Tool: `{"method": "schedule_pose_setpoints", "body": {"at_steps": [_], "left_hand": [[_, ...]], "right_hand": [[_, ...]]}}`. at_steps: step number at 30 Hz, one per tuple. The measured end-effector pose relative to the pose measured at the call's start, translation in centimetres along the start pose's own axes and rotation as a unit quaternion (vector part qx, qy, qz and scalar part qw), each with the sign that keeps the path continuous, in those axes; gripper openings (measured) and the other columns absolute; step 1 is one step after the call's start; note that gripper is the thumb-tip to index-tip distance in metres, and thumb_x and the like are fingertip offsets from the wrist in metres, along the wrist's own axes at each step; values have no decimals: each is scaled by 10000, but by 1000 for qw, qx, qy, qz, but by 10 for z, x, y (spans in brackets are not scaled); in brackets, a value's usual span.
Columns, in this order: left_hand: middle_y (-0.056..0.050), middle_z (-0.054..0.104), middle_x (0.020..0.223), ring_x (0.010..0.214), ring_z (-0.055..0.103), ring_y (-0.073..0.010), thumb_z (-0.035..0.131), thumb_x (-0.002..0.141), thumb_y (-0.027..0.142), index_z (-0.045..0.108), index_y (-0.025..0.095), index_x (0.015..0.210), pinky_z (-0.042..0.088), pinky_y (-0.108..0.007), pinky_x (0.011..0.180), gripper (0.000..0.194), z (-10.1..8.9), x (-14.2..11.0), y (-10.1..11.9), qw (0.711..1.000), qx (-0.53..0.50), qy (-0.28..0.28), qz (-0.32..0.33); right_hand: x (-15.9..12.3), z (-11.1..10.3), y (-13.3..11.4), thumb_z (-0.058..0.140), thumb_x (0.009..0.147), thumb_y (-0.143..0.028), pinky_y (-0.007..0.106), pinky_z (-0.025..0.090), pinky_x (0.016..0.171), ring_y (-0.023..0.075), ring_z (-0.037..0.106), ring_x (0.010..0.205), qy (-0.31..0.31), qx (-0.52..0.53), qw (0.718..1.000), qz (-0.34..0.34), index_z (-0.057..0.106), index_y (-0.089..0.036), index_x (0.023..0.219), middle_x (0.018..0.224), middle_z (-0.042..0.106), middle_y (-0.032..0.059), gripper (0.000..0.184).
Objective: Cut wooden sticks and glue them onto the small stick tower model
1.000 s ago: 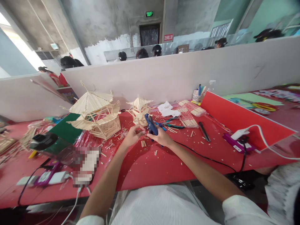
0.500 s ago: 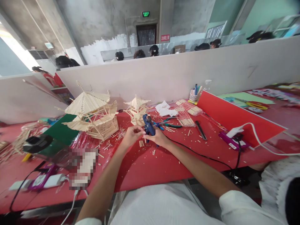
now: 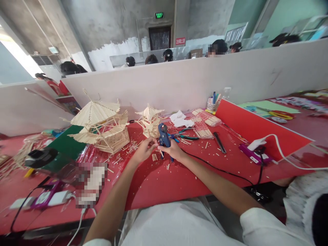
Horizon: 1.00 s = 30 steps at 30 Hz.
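Observation:
My right hand (image 3: pixel 174 150) is closed around a blue plier-like cutter (image 3: pixel 163 135), its head pointing up and its handles showing below the palm. Close beside it, my left hand (image 3: pixel 146 148) has thumb and fingers pinched together near a thin wooden stick (image 3: pixel 161 152), which shows between the two hands; the fingertips partly hide it. Just behind the hands stands a small pavilion model made of sticks (image 3: pixel 149 119). To its left is a larger stick pavilion (image 3: pixel 102 128) with a slatted roof. Several short cut sticks (image 3: pixel 154 157) lie beneath my hands.
Blue-green pliers (image 3: pixel 188 137), a black-handled knife (image 3: pixel 219 142) and bagged sticks (image 3: pixel 202 128) lie to the right. A red board (image 3: pixel 261 130) leans near a purple power strip (image 3: pixel 256 155). At left are a dark bottle (image 3: pixel 46 159) and a cable-fed blurred object (image 3: pixel 91 184).
The view has shifted slightly right. The blue cutter has turned more upright in my right hand, and a stick now shows between the hands. A person's head has risen behind the partition.

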<state>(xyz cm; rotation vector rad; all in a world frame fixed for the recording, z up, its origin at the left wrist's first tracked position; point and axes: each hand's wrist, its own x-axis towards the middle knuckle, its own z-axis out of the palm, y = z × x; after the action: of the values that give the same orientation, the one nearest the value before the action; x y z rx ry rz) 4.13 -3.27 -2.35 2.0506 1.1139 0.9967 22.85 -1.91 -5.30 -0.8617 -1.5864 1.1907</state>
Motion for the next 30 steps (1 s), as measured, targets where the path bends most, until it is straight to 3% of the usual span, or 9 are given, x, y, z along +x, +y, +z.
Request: {"method": "schedule_pose_setpoints", "body": {"at_steps": [6,11,18,23,30], "left_hand": [[-35,597,853,751,517,-157,458,969,318,495,194,881,431,-269,727,157,-1,-2,-3,997,33,-35,55],[-34,551,866,755,494,-160,412,989,266,446,206,903,416,-269,731,110,0,-5,-10,992,81,-36,84],[-53,577,926,791,537,-173,396,985,200,472,203,976,420,-280,771,77,2,-7,-9,982,161,-41,93],[-56,632,959,858,588,-174,439,983,204,544,197,986,447,-282,812,105,5,-3,-12,983,161,3,90],[-51,696,1001,898,650,-170,532,977,243,619,201,1041,492,-287,842,115,6,-1,-12,985,129,54,105]], "right_hand": [[-1,1,-4,757,711,-348,306,499,700,174,600,714,-4,-16,1000,-4,649,-174,843,765,680,0,244],[-2,4,-2,758,725,-365,306,499,610,180,622,601,-22,36,999,24,619,-189,819,647,667,-9,243],[-1,6,-4,802,675,-425,298,476,550,171,591,511,27,101,993,52,604,-200,854,575,622,-37,349],[4,-2,-3,860,593,-436,294,503,588,186,651,627,62,141,986,68,633,-194,940,728,682,-11,481],[2,-2,-6,868,596,-374,309,526,692,178,649,690,42,125,990,43,680,-196,905,776,697,-10,404]]}}
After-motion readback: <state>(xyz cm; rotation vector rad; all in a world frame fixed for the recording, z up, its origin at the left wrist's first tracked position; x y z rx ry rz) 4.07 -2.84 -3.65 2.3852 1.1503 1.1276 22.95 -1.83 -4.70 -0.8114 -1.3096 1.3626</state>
